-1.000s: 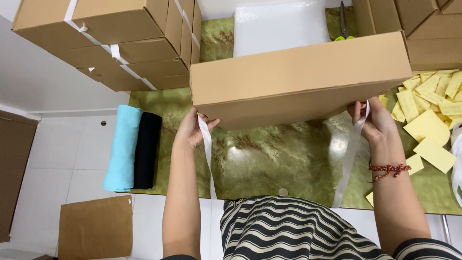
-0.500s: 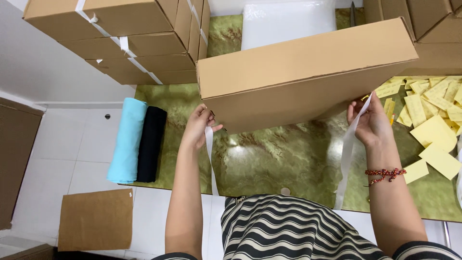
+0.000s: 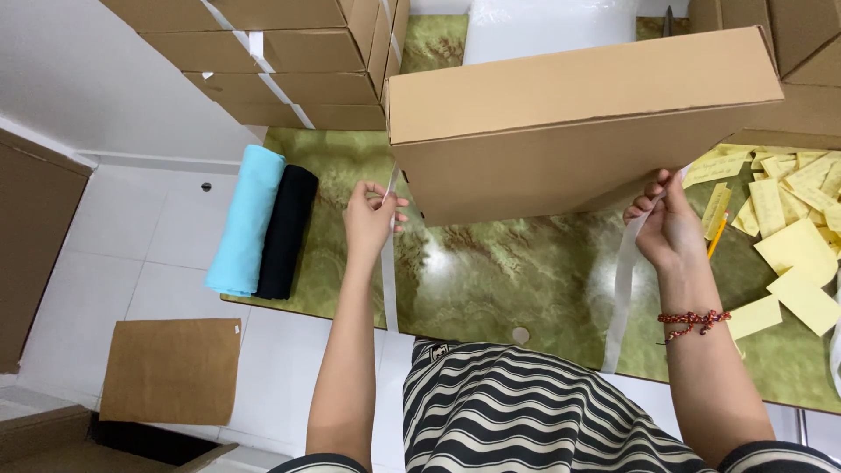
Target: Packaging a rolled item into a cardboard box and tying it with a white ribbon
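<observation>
Cardboard box [image 3: 578,123], flat and brown, is up off the green marbled table [image 3: 491,271] in front of me, tilted so its long side wall faces the camera. A second ago it sat lower and nearer the middle of the view; since then it has risen and swung to the right, and my hands have moved further apart with it. My left hand [image 3: 372,219] is at the box's near left corner, fingers pressed together on the white strip [image 3: 388,263] that hangs from that corner down past the table edge. My right hand [image 3: 670,223] is under the right end, pinching the other white strip [image 3: 620,289], which drops in a long loose band toward my lap. As I read it, both strips are peeling away from the box as it lifts, so more of each now hangs free than before. To the left on the table lie a light blue roll [image 3: 247,219] and a black roll [image 3: 286,229] side by side, touching. Yellow paper slips [image 3: 793,236] are scattered at the right, and stacked boxes [image 3: 263,52] stand behind
</observation>
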